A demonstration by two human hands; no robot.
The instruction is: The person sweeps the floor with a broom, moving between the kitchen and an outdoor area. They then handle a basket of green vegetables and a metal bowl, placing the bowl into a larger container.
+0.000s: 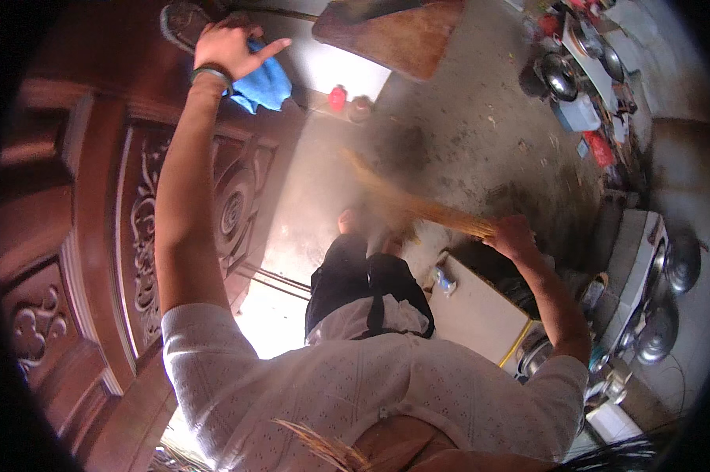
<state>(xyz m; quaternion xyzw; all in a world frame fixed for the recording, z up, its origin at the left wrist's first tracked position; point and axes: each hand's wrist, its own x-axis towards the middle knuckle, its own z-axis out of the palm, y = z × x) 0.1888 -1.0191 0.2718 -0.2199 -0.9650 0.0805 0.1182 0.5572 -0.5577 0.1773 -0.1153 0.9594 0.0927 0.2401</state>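
Observation:
My left hand (228, 50) is raised at the upper left, by the top of a carved wooden door (142, 224). Its thumb points out to the side, and a blue cloth (266, 79) hangs beneath the palm; how the fingers hold it is hidden. A dark oval object (183, 23) lies just beyond this hand. At the right, my right hand (513, 237) is closed around the narrow end of a straw broom (431, 211). The broom slants up and left over the floor, its far end blurred.
A wooden board or tabletop (396, 35) is at the top, with a red container (337, 97) below it. Pots and lids (560, 76) crowd the right side. Beside my legs stands a light-topped cabinet or box (479, 301). Debris dots the concrete floor (479, 118).

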